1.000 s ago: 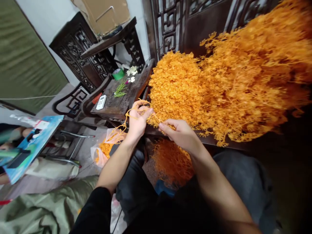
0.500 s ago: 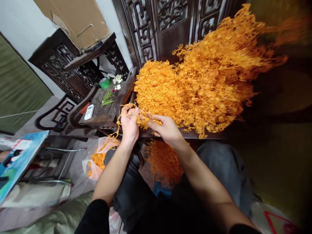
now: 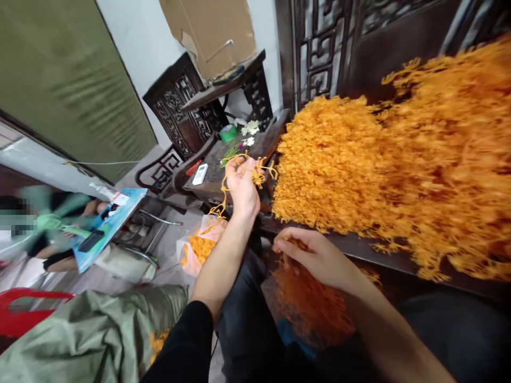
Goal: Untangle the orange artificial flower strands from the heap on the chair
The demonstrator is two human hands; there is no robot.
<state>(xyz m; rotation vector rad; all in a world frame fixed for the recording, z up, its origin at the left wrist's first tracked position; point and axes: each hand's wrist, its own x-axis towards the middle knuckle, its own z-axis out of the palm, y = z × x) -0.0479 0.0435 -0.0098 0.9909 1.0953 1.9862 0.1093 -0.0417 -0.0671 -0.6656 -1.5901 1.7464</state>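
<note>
- Head view: left hand [image 3: 242,187] closed around a thin orange strand [image 3: 255,169], held just left of the orange pile [image 3: 359,170].
- Right hand [image 3: 317,256] just below the pile's front edge, fingers curled; cannot tell whether it grips anything.
- Plastic bag [image 3: 187,256] of orange bits, lower left of the pile.

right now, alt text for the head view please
The person's left hand holds up a thin orange strand beside a big heap of orange sprigs on a dark wooden bench; the right hand is lower, at the bench's edge.

Left hand [image 3: 241,187] grips orange sprig [image 3: 255,170] beside pile [image 3: 359,170].
</note>
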